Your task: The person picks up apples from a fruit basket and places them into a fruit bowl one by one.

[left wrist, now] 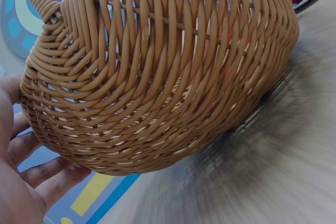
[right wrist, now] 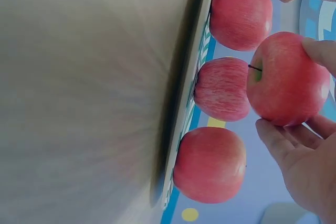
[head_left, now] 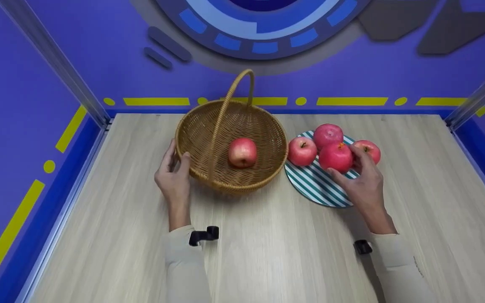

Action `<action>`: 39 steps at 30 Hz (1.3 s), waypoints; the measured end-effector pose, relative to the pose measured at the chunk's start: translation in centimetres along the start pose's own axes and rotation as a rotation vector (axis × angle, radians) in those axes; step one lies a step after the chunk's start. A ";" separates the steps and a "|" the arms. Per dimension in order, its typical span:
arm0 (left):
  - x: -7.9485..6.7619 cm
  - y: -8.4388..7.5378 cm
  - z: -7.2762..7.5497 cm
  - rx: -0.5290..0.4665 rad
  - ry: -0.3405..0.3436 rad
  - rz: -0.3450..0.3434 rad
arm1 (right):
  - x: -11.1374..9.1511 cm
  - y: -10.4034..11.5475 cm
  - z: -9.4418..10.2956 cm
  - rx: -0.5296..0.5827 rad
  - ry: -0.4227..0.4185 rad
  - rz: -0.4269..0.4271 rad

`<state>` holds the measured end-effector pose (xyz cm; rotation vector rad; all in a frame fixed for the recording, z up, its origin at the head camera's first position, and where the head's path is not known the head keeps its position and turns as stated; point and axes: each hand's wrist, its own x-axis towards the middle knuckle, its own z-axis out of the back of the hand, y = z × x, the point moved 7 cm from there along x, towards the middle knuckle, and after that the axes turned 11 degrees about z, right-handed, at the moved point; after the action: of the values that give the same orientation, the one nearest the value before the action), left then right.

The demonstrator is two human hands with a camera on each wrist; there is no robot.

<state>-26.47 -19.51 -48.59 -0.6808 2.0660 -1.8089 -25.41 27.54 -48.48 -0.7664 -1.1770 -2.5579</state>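
On the left in the head view, a round wicker basket (head_left: 267, 130) with a tall arched handle has one red apple (head_left: 242, 152) lying in it. My left hand (head_left: 175, 176) holds the basket's left side, thumb at the rim and fingers against the outer wall. In the right wrist view, my right hand (right wrist: 310, 166) grips another red apple (right wrist: 289, 80) between thumb and fingers, its stem facing away from the palm. This apple is held up over a green-and-white striped round plate (head_left: 314, 185). Three more apples (head_left: 302, 151) sit on the plate around it.
The plate stands right beside the basket on a light wood tabletop (head_left: 251, 244). Blue-purple panels (head_left: 112, 80) with yellow marks enclose the table at the back and both sides. A black wrist mount (head_left: 203, 235) sits on the left sleeve.
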 end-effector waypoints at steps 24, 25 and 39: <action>0.0 -0.1 0.0 0.016 -0.014 0.004 | -0.2 -0.9 -1.6 -0.048 0.195 -0.120; 0.0 -0.1 0.0 0.014 -0.015 0.001 | -0.2 -1.0 -1.7 -0.052 0.200 -0.116; 0.1 0.0 0.0 -0.033 -0.011 0.027 | -0.3 -0.8 -1.7 -0.035 0.240 -0.130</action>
<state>-26.56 -19.53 -48.55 -0.6673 2.0921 -1.7561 -26.10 26.76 -50.12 -0.3861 -1.1408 -2.6890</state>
